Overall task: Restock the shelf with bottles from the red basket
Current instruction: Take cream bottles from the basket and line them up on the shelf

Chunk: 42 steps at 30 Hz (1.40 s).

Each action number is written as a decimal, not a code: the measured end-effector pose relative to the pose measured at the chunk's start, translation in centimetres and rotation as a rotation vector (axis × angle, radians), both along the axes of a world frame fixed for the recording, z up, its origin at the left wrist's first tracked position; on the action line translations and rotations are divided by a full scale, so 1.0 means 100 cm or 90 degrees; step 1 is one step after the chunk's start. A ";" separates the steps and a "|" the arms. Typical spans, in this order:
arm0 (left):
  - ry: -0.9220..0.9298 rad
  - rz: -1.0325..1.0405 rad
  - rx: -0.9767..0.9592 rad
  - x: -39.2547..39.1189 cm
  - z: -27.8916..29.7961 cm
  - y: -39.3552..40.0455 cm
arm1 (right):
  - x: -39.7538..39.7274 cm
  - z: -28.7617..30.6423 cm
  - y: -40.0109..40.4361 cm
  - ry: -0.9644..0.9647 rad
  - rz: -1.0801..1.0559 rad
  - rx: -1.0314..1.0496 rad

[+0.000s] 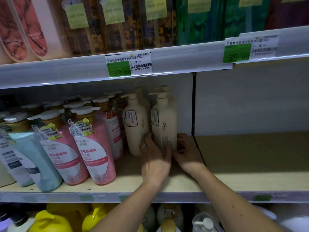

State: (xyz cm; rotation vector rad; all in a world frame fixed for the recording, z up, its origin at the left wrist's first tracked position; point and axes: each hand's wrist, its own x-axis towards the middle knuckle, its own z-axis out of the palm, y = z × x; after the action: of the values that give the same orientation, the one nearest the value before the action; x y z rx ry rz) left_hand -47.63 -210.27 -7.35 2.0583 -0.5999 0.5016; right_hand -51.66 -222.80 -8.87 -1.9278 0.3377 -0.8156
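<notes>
Bottles of the cream pump type stand upright on the middle shelf (234,181), hard against the black divider (194,104). You have both hands on the front right cream bottle (164,121), low on its body. Your left hand (154,158) lies on its left flank and front, fingers long and close together, laid flat along the bottle and reaching into the gap beside the neighbouring cream bottle (134,124); a ring (143,146) shows on one finger. Your right hand (188,152) is at the bottle's right flank near the base, fingers curled in against it; whether they truly clamp it cannot be told, as the tips are hidden in shadow. The bottle rests on the shelf board. More cream bottles stand behind these two.

Left of them, pink bottles (93,148) and pale blue bottles (33,158) fill the shelf in rows. Right of the divider, the shelf board is bare wood tone. On the rail above, a green price tag (119,68) reads 39.00, and a second tag (236,53) reads the same. Yellow bottles (50,221) sit on the shelf below. The red basket is out of view.
</notes>
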 end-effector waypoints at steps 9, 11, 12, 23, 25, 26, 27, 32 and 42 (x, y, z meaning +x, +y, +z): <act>0.131 -0.054 -0.051 0.007 0.001 -0.001 | 0.000 -0.002 -0.003 -0.012 -0.023 -0.034; 0.166 -0.065 -0.060 0.010 0.003 -0.001 | 0.002 -0.003 -0.004 -0.023 -0.028 -0.015; 0.166 -0.061 -0.046 0.011 0.002 -0.001 | 0.003 -0.005 -0.005 -0.021 -0.033 -0.017; 0.164 -0.054 0.009 0.009 0.009 -0.004 | 0.001 -0.002 -0.005 0.089 0.000 -0.087; 0.193 -0.075 -0.023 0.009 0.009 -0.001 | -0.001 0.000 -0.002 0.094 -0.002 -0.088; 0.208 -0.073 -0.039 0.009 0.008 0.002 | -0.001 0.000 -0.001 0.092 -0.003 -0.080; 0.211 -0.061 -0.060 0.009 0.007 0.007 | 0.001 0.000 -0.001 0.087 -0.007 -0.067; 0.189 0.110 -0.173 0.013 0.006 0.034 | 0.008 0.001 -0.005 0.081 -0.017 0.002; 0.194 0.090 0.008 0.047 0.006 0.043 | 0.006 0.001 -0.004 0.115 0.006 -0.059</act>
State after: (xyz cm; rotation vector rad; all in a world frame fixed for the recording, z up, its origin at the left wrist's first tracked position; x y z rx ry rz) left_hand -42.94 -206.00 -6.78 2.1433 -0.2788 0.2551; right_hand -51.11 -223.21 -8.75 -2.0935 0.4052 -0.6628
